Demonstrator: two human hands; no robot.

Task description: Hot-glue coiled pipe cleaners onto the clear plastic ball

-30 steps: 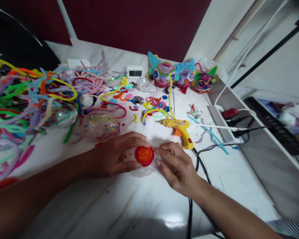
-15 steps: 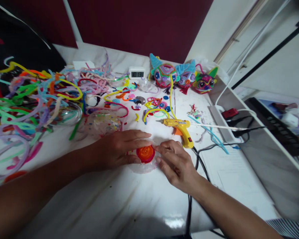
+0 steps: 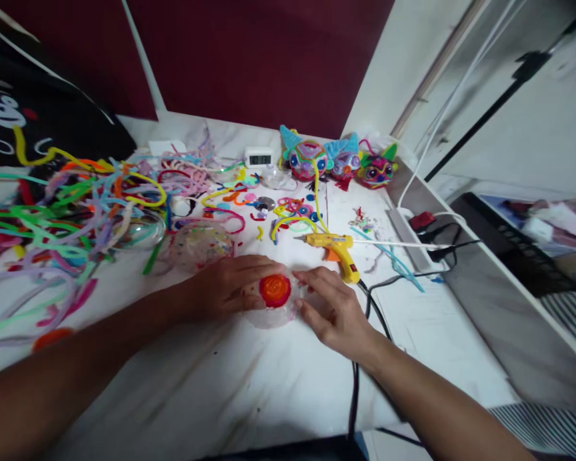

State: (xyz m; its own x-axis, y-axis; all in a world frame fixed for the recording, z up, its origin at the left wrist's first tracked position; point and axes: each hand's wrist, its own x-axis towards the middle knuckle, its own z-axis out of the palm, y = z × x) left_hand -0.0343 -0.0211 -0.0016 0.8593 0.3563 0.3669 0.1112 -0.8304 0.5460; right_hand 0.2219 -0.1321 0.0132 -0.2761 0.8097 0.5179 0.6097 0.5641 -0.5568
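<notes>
A clear plastic dome [image 3: 265, 318] rests on the white table in front of me. On top of it sits an orange coiled disc [image 3: 274, 291] with a red rim. My left hand [image 3: 233, 286] grips the dome from the left, its fingers laid along the far side and its thumb near the disc. From the right, my right hand [image 3: 333, 310] holds the dome's edge between thumb and fingers. A yellow hot glue gun [image 3: 333, 246] with a clear glue stick lies beyond my right hand. Behind my left hand is another clear dome [image 3: 202, 243] with coloured specks.
Tangled pipe cleaners [image 3: 77, 218] cover the left side. Decorated animal heads [image 3: 308, 159] stand at the back beside a small digital clock [image 3: 259, 157]. A power strip [image 3: 411, 240] lies at right, and a black cable [image 3: 356, 390] runs past my right hand.
My right fingers have drawn back from the disc to the dome's right edge. More of the disc and dome shows. The camera view has shifted slightly.
</notes>
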